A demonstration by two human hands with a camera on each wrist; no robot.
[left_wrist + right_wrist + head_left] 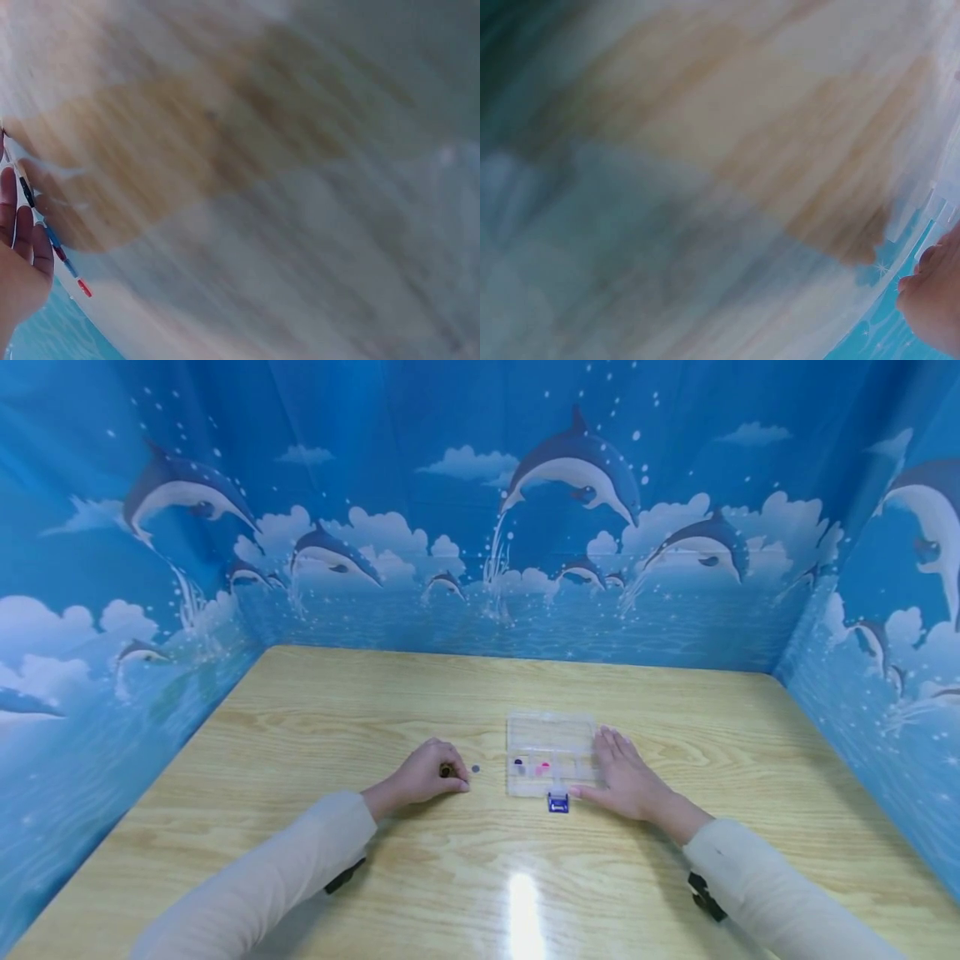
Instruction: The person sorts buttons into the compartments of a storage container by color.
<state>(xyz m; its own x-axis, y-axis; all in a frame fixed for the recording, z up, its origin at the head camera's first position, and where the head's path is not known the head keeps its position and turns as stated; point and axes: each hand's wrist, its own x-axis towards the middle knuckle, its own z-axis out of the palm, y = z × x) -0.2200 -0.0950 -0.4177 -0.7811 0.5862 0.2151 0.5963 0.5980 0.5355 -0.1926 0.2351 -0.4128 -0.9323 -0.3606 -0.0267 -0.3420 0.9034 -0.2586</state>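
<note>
A clear plastic box (513,787) with its transparent lid (551,731) folded back lies on the table. In its compartments are a small black disc (518,762) and small pink-red pieces (544,767). My right hand (626,781), fingers straight, rests along the box's right side, thumb near a blue label (558,802) at its front. Left of the box, my left hand (435,772) is low over the table, fingers bent and thumb close to the forefinger. Anything between those tips is hidden. A small grey disc (476,768) lies just beyond its fingertips.
A wood-grain table (360,693) extends around both hands. Behind it and at the sides hangs a blue curtain (420,560) printed with dolphins. Both wrist views are mostly blurred tabletop, with only part of each hand at an edge.
</note>
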